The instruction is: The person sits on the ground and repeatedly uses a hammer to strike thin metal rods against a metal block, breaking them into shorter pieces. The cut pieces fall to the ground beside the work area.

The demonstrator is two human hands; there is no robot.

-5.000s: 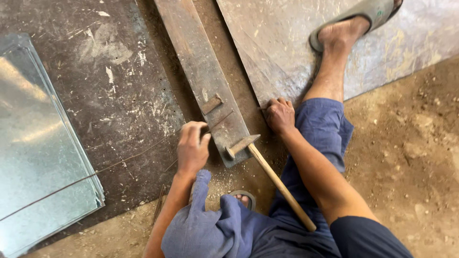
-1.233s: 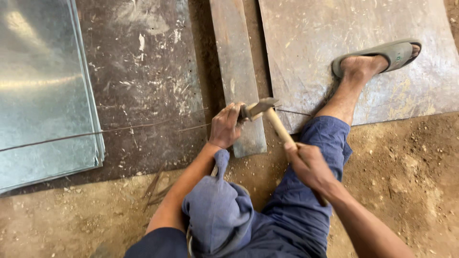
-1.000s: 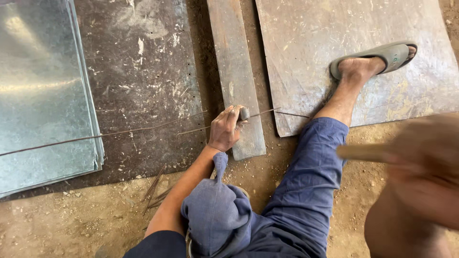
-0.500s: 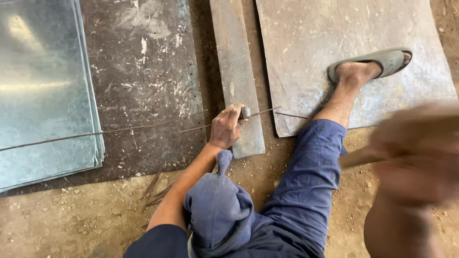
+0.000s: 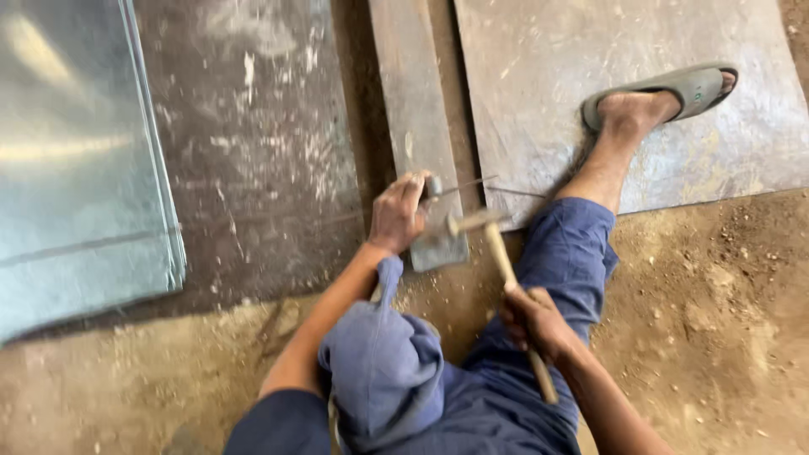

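I sit on a dirt floor. My left hand [image 5: 398,212] grips a short metal chisel [image 5: 433,187] set on a thin wire [image 5: 506,190] that crosses a long flat steel bar [image 5: 415,126]. My right hand [image 5: 531,320] is closed around the wooden handle of a hammer [image 5: 482,226]. The hammer's head is down beside the chisel, just above the near end of the bar. My right leg in blue trousers stretches out, with its foot in a grey sandal [image 5: 674,88] on a metal sheet [image 5: 590,84].
A stack of shiny galvanised sheets [image 5: 76,168] lies at the left on a dark, scratched metal plate [image 5: 261,168]. Loose brown dirt [image 5: 716,320] covers the floor to the right and in front. My left knee is bent near me.
My right hand, raised and blurred close to the camera a moment ago, has swung down. The hammer head is now at the chisel. My left hand has stayed on the chisel.
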